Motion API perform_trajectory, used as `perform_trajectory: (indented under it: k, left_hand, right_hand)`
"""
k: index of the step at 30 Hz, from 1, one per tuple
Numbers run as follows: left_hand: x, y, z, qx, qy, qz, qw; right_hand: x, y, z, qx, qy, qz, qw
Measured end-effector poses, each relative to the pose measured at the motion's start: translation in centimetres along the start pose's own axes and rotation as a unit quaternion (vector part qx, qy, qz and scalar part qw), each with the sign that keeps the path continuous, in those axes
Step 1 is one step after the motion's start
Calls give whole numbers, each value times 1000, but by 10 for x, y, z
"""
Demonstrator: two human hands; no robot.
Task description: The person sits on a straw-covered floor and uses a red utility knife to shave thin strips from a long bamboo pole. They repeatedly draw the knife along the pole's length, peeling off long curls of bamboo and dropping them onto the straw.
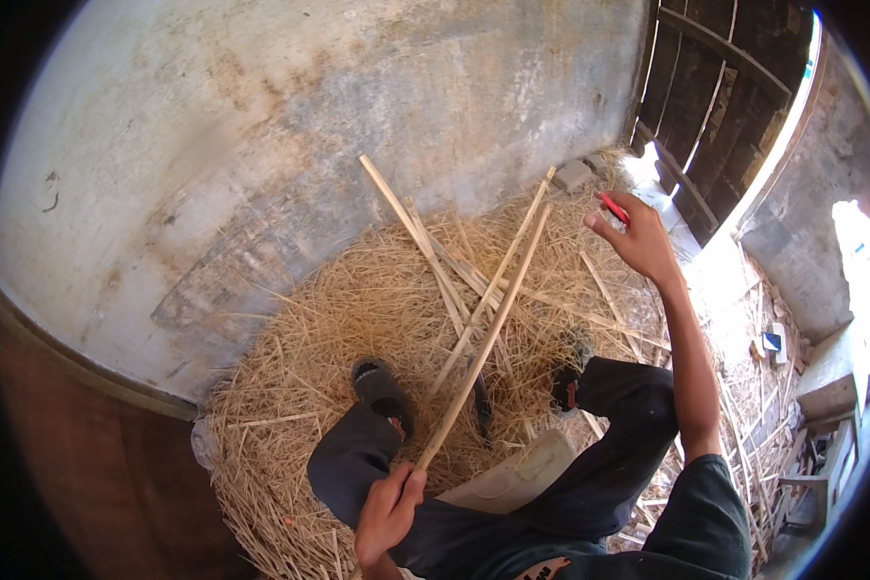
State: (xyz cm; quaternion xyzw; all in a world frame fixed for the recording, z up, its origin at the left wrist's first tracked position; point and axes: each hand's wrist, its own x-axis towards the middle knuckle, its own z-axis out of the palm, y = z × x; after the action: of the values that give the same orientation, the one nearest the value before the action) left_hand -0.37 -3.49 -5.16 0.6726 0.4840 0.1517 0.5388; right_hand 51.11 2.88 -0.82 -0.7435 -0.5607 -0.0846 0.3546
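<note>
My left hand (389,512) is closed round the near end of a long, pale wooden strip (494,333), low in front of me. From there the strip slants away to the upper right over the straw. My right hand (640,240) is raised to the right of the strip's far end and apart from it. Its fingers pinch a small red object (613,208), possibly a pen or marker; most of it is hidden by the fingers. More wooden strips (393,198) lie crossed on the straw, beyond and under the held one.
Loose straw (309,387) covers the floor round my feet. Between my knees is a pale, low block-like piece (517,474). A dark, narrow object (481,406) lies near the strip. A stained wall (338,126) rises ahead, with a dark plank door (715,106) at the right.
</note>
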Motion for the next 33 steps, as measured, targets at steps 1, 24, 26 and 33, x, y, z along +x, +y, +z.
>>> perform_trajectory:
  k: [1, 24, 26, 33]
  left_hand:
    - [2, 0, 2, -8, 7, 5, 1000]
    - [27, 66, 47, -102, 29, 75, 992]
    - [25, 72, 50, -49, 70, 89, 992]
    - [21, 80, 52, 9, 116, 113, 987]
  right_hand:
    - [-3, -14, -2, 37, 11, 14, 999]
    - [-142, -168, -4, 126, -74, -249, 957]
    - [-140, -168, -6, 124, -67, -250, 958]
    - [-137, -167, -8, 120, -71, -253, 957]
